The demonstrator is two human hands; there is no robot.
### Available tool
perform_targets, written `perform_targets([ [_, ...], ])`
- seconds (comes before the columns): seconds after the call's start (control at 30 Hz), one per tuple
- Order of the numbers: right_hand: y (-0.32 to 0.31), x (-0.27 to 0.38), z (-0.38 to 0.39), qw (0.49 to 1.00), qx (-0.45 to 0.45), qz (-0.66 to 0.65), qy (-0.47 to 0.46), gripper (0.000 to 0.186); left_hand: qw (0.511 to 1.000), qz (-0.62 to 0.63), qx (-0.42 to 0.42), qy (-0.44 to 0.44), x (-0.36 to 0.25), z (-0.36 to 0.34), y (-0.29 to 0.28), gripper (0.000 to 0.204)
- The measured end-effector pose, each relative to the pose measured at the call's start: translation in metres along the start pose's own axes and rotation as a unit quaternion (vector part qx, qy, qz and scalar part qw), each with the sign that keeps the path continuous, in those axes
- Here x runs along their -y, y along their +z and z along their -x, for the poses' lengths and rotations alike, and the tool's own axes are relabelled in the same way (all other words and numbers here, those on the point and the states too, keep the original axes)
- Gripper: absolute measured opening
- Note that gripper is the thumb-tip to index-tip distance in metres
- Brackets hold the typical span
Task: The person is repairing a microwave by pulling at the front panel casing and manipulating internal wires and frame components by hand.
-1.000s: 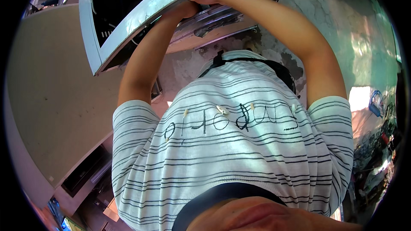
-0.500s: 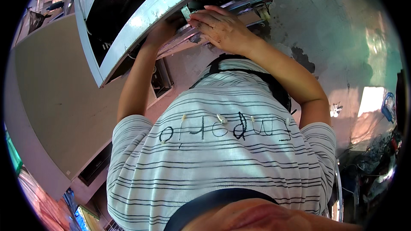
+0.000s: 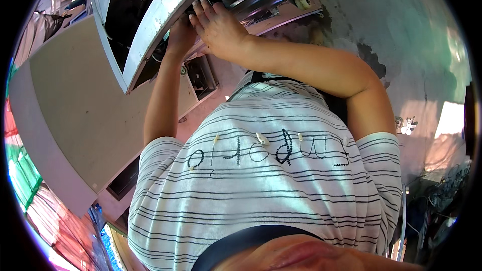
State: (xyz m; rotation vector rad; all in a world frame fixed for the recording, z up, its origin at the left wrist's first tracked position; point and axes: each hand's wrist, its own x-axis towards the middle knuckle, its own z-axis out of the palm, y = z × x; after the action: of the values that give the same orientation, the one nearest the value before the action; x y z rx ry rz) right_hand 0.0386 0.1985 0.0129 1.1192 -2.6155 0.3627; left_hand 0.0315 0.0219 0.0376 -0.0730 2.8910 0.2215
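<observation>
A white-framed cabinet [image 3: 160, 15] with a dark interior stands in front of me, tilted across the upper view. My left hand [image 3: 182, 35] reaches up under the frame's edge, its fingertips in shadow and mostly hidden. Beside it, my right hand [image 3: 218, 30] lies against the inside of the opening, its fingers stretched out and slightly apart. I see nothing held in the right hand. Shiny metal rails [image 3: 266, 2] run along the cabinet's lower side, just right of the right hand.
A large brown-grey panel [image 3: 95, 100] with a pale border extends at left. Next to it is a small box-like recess [image 3: 203, 78] with dark parts. A caster wheel [image 3: 301, 1] sits near the rails. On the floor at right lie a white bladed piece [image 3: 409, 126] and dark clutter [image 3: 432, 200].
My right hand has moved left along the opening, closer to my left hand. The small pale piece at its fingertips no longer shows. The view has shifted slightly.
</observation>
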Motion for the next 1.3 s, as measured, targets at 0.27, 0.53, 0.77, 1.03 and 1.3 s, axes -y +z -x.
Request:
perform_targets([
  [0.27,0.011,0.01,-0.019,0.999,0.001,0.008,0.039,0.087,0.995,-0.077,-0.005,-0.062,-0.005,0.006,-0.002,0.029],
  [0.53,-0.008,-0.001,-0.013,0.984,0.175,-0.034,-0.003,0.078,0.988,0.099,0.02,-0.115,0.002,0.007,0.004,0.032],
  [0.77,0.003,0.0,-0.01,0.994,-0.101,-0.019,0.022,0.058,0.991,-0.017,0.03,-0.13,0.008,0.006,0.001,0.036],
  [1.03,-0.007,-0.008,-0.008,0.988,0.143,-0.047,0.006,0.057,0.992,0.027,0.02,-0.123,0.004,0.004,0.004,0.03],
  [1.3,0.009,-0.001,0.003,0.999,0.037,-0.025,0.03,0.045,0.995,0.067,0.017,-0.071,0.015,-0.004,0.009,0.028],
])
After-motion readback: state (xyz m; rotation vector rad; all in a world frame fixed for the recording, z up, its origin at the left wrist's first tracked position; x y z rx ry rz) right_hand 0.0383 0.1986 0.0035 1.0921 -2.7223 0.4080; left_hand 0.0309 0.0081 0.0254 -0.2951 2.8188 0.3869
